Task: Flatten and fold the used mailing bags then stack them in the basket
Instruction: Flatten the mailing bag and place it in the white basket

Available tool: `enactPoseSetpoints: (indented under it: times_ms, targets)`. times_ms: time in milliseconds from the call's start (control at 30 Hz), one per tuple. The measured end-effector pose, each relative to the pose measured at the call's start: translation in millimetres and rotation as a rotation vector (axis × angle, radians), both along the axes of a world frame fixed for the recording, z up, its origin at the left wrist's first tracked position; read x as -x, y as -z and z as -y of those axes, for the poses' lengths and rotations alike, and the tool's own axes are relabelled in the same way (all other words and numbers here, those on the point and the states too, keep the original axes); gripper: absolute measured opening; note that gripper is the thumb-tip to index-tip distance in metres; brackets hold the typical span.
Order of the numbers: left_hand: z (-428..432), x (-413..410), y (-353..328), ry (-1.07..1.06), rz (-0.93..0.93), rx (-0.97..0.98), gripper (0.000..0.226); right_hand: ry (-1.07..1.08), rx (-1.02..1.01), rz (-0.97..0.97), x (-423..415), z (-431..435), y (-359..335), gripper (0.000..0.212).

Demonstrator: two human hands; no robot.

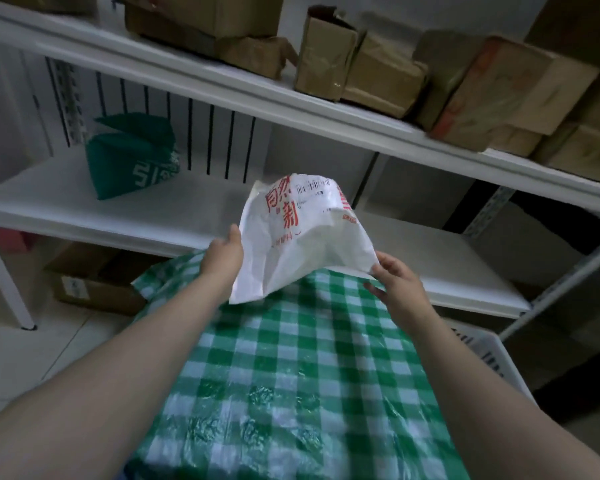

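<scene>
A white metal shelving unit (222, 81) fills the background. In front of it stands a table covered by a green and white checked cloth (291, 375), which runs from the lower edge of the view up to the middle shelf. Brown cardboard boxes (326, 53), several wrapped in tape, crowd the top shelf, and another cardboard box (94, 282) sits on the floor under the lowest shelf at the left. A white slotted basket (478, 351) shows partly at the right, just beside the table's edge and below the shelf. A green bag (132, 157) with white print lies on the middle shelf at the left, well apart from the hands.

The white mailing bag (298, 237), printed with red characters and bearing a barcode label near its top, is held in the air above the far end of the table, puffed out and creased rather than flat. The left hand (222, 258) grips its left edge, thumb on the near face. The right hand (395, 282) pinches its lower right corner between thumb and fingers.
</scene>
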State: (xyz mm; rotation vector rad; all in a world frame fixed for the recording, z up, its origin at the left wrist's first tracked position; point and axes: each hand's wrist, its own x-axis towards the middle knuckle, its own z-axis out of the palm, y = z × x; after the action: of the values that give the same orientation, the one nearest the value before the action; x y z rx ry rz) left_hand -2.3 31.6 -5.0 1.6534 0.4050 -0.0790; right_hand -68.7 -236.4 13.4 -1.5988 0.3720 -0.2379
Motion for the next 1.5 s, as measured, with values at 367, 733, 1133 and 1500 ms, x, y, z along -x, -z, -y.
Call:
enactPoseSetpoints:
  times_ms: [367, 733, 1133, 1500]
  targets:
    - [54, 44, -20, 0.215, 0.157, 0.121, 0.056, -0.176, 0.099, -0.196, 61, 35, 4, 0.021]
    - [62, 62, -16, 0.238, 0.097, 0.05, 0.051, -0.793, 0.986, -0.315, 74, 0, -8, 0.072]
    - [52, 82, -27, 0.321, 0.242, 0.099, 0.036, -0.567, 1.523, 0.026, 88, -1, 11, 0.04]
    - [77, 93, -44, 0.408, 0.61, -0.181, 0.06, -0.295, 1.338, 0.344, 81, -8, 1, 0.029]
